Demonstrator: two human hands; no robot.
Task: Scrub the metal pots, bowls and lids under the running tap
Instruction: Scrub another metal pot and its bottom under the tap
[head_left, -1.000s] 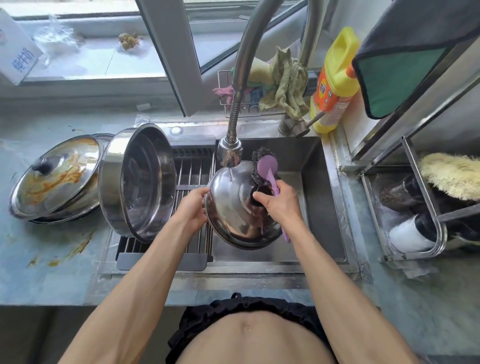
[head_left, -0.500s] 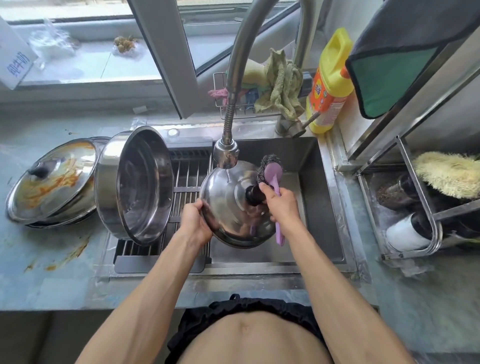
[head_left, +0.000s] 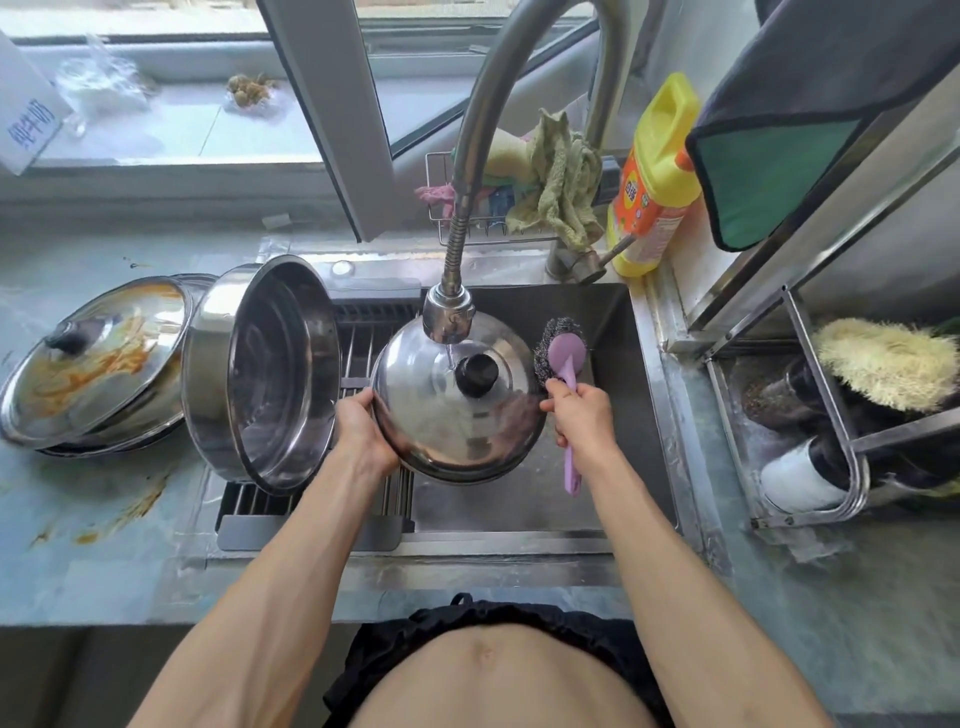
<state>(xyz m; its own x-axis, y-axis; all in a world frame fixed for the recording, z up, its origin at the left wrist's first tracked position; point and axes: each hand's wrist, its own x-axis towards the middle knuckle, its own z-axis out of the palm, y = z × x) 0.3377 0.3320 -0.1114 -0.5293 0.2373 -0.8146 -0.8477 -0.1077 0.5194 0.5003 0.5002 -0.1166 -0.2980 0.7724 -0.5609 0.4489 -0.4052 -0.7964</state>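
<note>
Left hand (head_left: 363, 431) is gripping the wet lid (head_left: 457, 400) at nine o'clock; right hand (head_left: 582, 415) is clutching the scrubber (head_left: 563, 358); slippage likely.

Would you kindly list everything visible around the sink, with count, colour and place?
lid: one, silver with black knob, over the sink under the tap
tap: one, silver, above the lid
scrub brush: one, purple handle with steel wool, right of the lid
pot: one, silver, tipped on the drain rack
dirty lid: one, silver with orange stains, left counter
detergent bottle: one, yellow and orange, behind the sink
rags: several, green and pink, wire basket
hands: left hand grips the lid's rim; right hand grips the brush
</note>
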